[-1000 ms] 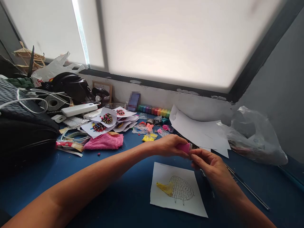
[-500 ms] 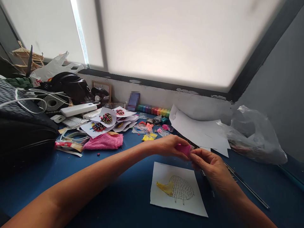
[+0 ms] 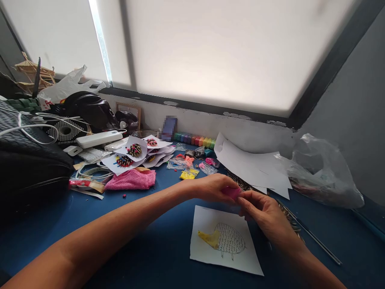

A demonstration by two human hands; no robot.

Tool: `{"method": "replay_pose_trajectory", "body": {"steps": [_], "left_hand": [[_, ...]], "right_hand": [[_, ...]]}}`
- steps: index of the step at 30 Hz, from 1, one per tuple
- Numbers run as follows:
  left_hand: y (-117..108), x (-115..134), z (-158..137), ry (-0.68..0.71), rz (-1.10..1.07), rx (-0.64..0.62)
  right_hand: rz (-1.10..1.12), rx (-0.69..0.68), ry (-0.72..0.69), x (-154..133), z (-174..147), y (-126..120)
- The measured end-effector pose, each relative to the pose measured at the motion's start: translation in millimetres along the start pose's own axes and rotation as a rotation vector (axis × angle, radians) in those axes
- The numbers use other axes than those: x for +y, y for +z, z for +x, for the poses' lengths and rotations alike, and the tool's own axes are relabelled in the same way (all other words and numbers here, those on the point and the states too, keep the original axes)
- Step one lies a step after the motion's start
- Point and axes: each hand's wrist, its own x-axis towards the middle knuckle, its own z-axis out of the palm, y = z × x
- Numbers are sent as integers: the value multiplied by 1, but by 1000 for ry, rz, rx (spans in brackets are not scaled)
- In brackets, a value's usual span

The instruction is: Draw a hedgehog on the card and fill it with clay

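Observation:
Over the desk, my left hand [image 3: 214,187] is closed around a small pink packet [image 3: 231,193], which looks like modelling clay in a wrapper. The fingertips of my right hand [image 3: 261,207] pinch the packet's right end, and the two hands meet there. Part of the packet is hidden by my fingers. Just below them lies a white paper sheet [image 3: 198,252] with a pencilled animal outline. Yellow clay [image 3: 212,239] covers its pointed head, while the rounded body carries rows of small marks.
Dark striped seeds [image 3: 291,225] lie behind my right hand, beside thin metal rods [image 3: 319,242]. White sheets [image 3: 246,156] and a plastic bag [image 3: 327,176] are at back right. A yellow packet [image 3: 189,174], a pink cloth [image 3: 131,179] and decorated papers [image 3: 136,162] lie leftward.
Both hands have shifted slightly, my right hand moving a little left and down against the pink packet. More of the seeds behind the hands shows now.

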Motion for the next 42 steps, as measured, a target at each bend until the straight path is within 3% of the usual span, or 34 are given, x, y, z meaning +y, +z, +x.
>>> {"method": "replay_pose_trajectory", "body": {"steps": [4, 10, 16, 25, 42], "left_hand": [[0, 3, 0, 15, 14, 40], [3, 12, 2, -43, 81, 294], [10, 14, 2, -103, -13, 153], [6, 13, 0, -158, -167, 65], [6, 16, -1, -235, -144, 67]], "right_hand": [[-50, 29, -34, -3, -1, 2], [-89, 118, -59, -2, 0, 1], [-98, 78, -90, 0, -1, 4], [-92, 34, -112, 6, 0, 4], [-84, -47, -104, 11, 3, 2]]}}
